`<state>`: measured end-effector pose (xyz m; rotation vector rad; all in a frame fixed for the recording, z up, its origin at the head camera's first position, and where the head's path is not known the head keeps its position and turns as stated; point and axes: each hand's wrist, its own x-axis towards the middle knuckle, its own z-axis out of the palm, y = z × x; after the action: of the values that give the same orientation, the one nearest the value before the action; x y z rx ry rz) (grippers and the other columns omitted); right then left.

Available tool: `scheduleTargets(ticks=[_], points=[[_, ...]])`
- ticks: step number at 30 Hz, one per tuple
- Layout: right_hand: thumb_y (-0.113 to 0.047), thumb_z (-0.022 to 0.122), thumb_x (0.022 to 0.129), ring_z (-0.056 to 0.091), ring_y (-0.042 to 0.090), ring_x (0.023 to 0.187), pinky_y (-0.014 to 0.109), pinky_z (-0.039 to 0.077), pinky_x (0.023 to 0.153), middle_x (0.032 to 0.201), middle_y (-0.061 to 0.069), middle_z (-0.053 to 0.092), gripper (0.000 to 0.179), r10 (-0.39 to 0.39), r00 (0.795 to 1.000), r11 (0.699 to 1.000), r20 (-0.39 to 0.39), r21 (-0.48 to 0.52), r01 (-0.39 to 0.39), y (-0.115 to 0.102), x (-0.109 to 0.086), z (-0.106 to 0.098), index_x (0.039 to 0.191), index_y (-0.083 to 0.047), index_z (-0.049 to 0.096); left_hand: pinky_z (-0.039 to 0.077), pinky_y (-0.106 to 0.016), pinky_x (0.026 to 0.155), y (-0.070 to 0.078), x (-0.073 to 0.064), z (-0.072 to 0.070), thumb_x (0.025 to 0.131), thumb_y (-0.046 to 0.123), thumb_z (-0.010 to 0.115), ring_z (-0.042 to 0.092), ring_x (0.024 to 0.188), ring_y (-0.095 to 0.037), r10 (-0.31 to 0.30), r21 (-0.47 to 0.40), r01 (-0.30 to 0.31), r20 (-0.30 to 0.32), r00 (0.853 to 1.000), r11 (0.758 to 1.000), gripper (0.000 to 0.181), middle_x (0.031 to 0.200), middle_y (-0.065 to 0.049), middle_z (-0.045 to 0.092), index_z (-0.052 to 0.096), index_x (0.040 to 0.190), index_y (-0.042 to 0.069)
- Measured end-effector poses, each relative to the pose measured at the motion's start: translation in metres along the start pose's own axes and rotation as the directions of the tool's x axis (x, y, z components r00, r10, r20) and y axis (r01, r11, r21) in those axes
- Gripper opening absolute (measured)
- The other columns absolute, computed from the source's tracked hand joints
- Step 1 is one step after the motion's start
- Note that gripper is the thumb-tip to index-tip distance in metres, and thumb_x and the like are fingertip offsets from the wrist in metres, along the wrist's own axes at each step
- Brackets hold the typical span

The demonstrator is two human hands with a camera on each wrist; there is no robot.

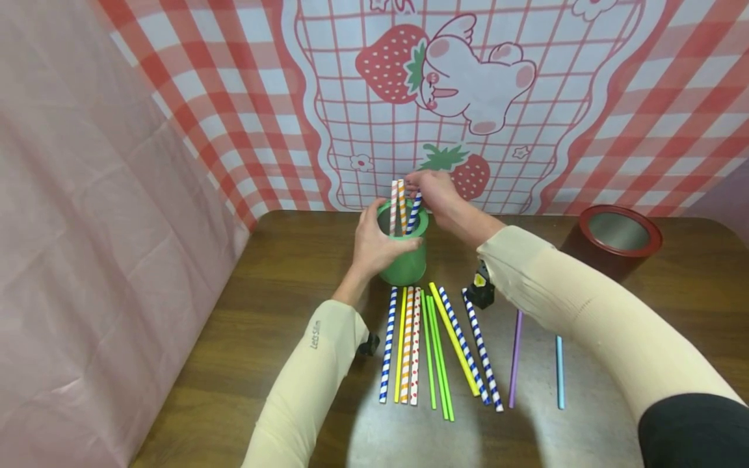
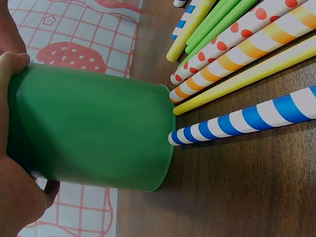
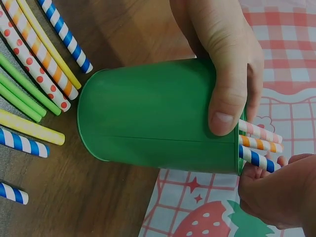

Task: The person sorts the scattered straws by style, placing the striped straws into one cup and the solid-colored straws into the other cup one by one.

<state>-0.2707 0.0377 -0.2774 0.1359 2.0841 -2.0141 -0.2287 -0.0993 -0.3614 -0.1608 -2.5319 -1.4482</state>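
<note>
My left hand [image 1: 374, 242] grips the green can [image 1: 406, 265] near its rim, with the thumb across the front. The can stands upright at the back of the table. A pink-and-white striped straw [image 1: 394, 207] and an orange-and-white striped straw [image 1: 402, 203] stick up out of it. Over the right side of the rim, my right hand [image 1: 437, 192] pinches the top of a blue-and-white striped straw [image 1: 414, 214], whose lower part is inside the can. In the right wrist view this blue-striped straw [image 3: 256, 158] runs from the can's mouth to my fingers.
A row of loose straws, including a red-dotted straw [image 1: 415, 351], lies before the can. Farther right lie a purple straw [image 1: 515, 361] and a light blue straw [image 1: 560, 374]. A dark red can [image 1: 608, 242] stands at the back right, and a checkered cloth [image 1: 246, 117] hangs behind.
</note>
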Motion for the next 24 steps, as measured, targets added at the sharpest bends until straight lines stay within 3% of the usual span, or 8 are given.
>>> scheduleTargets(ticks=[6,15,21,24], points=[[-0.010,0.048,0.096,0.051,0.015,0.088,0.029,0.045,0.089,0.102,0.004,0.053,0.041,0.001,1.000,1.000,-0.005,-0.008,-0.002,-0.001,-0.002,-0.001,0.135,0.002,0.049,0.046,-0.034,0.091,0.000,0.000,0.000,0.056,0.035,0.090,0.051,0.107,-0.019,-0.001,-0.003,0.001,0.000,1.000,1.000,0.098,0.124,-0.005,0.050,0.041,0.138,0.015],[-0.014,0.052,0.094,0.053,0.016,0.097,0.034,0.044,0.098,0.124,0.011,0.055,0.043,-0.011,1.000,0.999,-0.029,-0.050,0.010,0.001,-0.004,-0.015,0.134,-0.001,0.051,0.047,-0.035,0.090,0.000,-0.001,0.000,0.057,0.038,0.089,0.051,0.107,-0.019,-0.012,0.000,0.012,0.004,1.000,1.000,0.099,0.124,-0.005,0.049,0.040,0.139,0.016],[-0.020,0.046,0.099,0.053,0.024,0.117,0.032,0.045,0.096,0.140,0.016,0.051,0.044,0.009,1.000,0.997,-0.029,-0.074,-0.011,0.007,-0.009,-0.032,0.138,0.000,0.047,0.048,-0.037,0.089,0.000,-0.001,0.000,0.057,0.038,0.089,0.051,0.108,-0.021,-0.018,-0.002,0.018,0.007,1.000,1.000,0.101,0.126,-0.006,0.049,0.039,0.141,0.013],[-0.022,0.044,0.100,0.054,0.021,0.112,0.025,0.048,0.087,0.142,0.015,0.049,0.045,0.043,0.999,0.997,-0.014,-0.066,-0.044,0.012,-0.014,-0.042,0.141,-0.001,0.043,0.048,-0.038,0.089,0.000,0.000,0.000,0.056,0.039,0.089,0.051,0.108,-0.021,-0.020,-0.004,0.020,0.006,1.000,1.000,0.102,0.127,-0.006,0.049,0.039,0.141,0.015]])
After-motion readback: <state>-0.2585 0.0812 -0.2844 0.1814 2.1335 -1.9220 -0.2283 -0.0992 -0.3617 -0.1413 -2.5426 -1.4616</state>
